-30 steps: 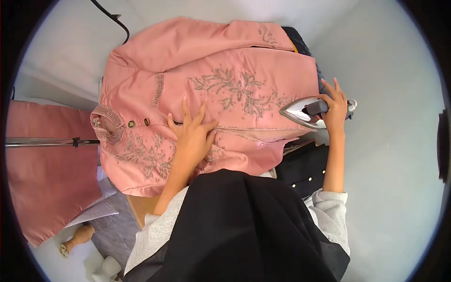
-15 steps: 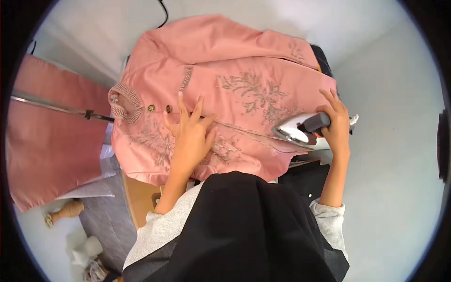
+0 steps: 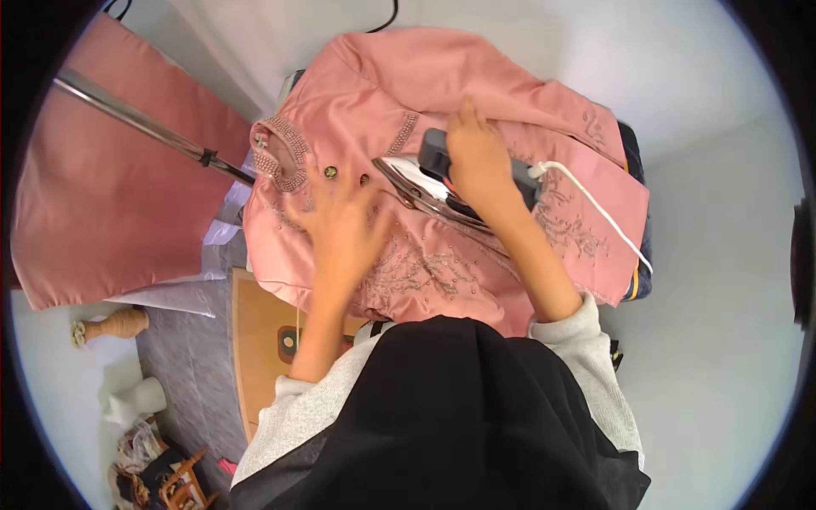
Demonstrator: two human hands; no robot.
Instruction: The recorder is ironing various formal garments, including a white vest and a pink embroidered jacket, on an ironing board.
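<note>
A pink satin jacket (image 3: 374, 93) with beaded embroidery, a studded collar and dark round buttons lies spread out in front of me. My right hand (image 3: 480, 157) is wrapped round the handle of a clothes iron (image 3: 438, 191). The iron rests along the jacket's front opening, its tip pointing left toward the buttons. A white cord (image 3: 595, 208) runs from its back end off to the right. My left hand (image 3: 340, 221), slightly blurred, lies on the jacket's chest below the collar with its fingers spread. It is left of the iron's tip and apart from it.
Under the jacket, the edge of a dark padded board (image 3: 639, 255) shows at the right. A metal rail (image 3: 144, 123) crosses the left side by a hanging pink cloth (image 3: 110, 195). Below are a wooden surface (image 3: 255, 340), a tan vase-like object (image 3: 119, 325) and a wooden stool (image 3: 185, 484).
The iron in my right hand has slid left from the jacket's hem to near the buttons. My left hand stays spread near the collar. My view has shifted, so the jacket appears farther right.
</note>
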